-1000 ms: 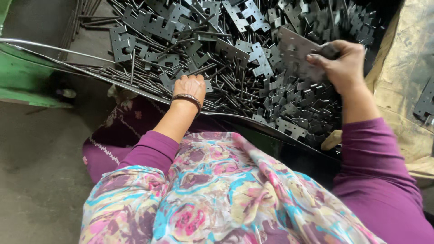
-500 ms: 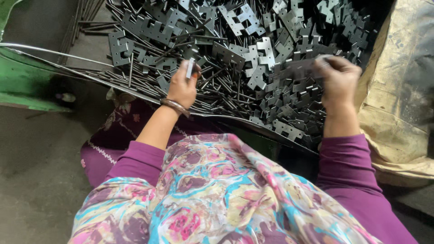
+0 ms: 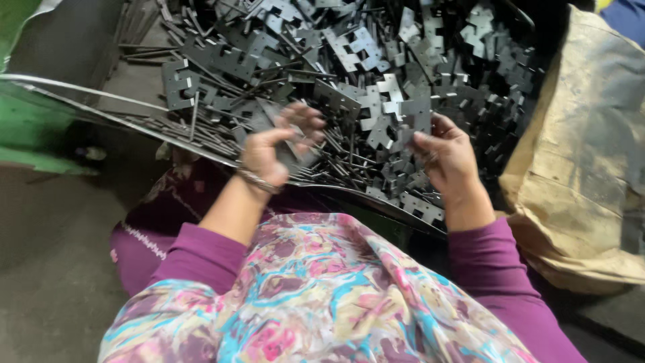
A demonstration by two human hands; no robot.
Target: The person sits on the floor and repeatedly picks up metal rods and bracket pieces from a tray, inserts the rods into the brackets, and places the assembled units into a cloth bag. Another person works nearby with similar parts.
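- A grey floor (image 3: 47, 296) is showing on the left of the view, with a green frame (image 3: 27, 128) at its edge; a worn tan sack (image 3: 578, 175) is slumping just to the right of the right hand.
- A shallow metal tray (image 3: 94, 94) is lying ahead of both hands, and a heap of flat notched steel plates (image 3: 363, 101) and thin rods (image 3: 201, 134) is filling it.
- The left hand (image 3: 272, 151) is hovering over the near rim with its fingers (image 3: 306, 124) spread and half curled; a dark plate (image 3: 269, 121) seems to be lying against them, but I cannot tell whether it is gripped.
- The right hand (image 3: 447, 158) is closing around a plate (image 3: 410, 117) at the heap's near edge, thumb over the top.
- A bangle (image 3: 259, 180) is sitting on the left wrist, and purple sleeves (image 3: 484, 269) are covering both forearms.
- The plates are probably handling as stiff, thin and fairly light singly, though the notches are likely snagging on neighbours and rods.
- Stamped edges are likely sharp, so pinching across the flat faces, away from the corners, seems the safer hold.
- Lifting a plate straight up, clear of the tangle just beyond the fingertips, is probably easier than dragging it.
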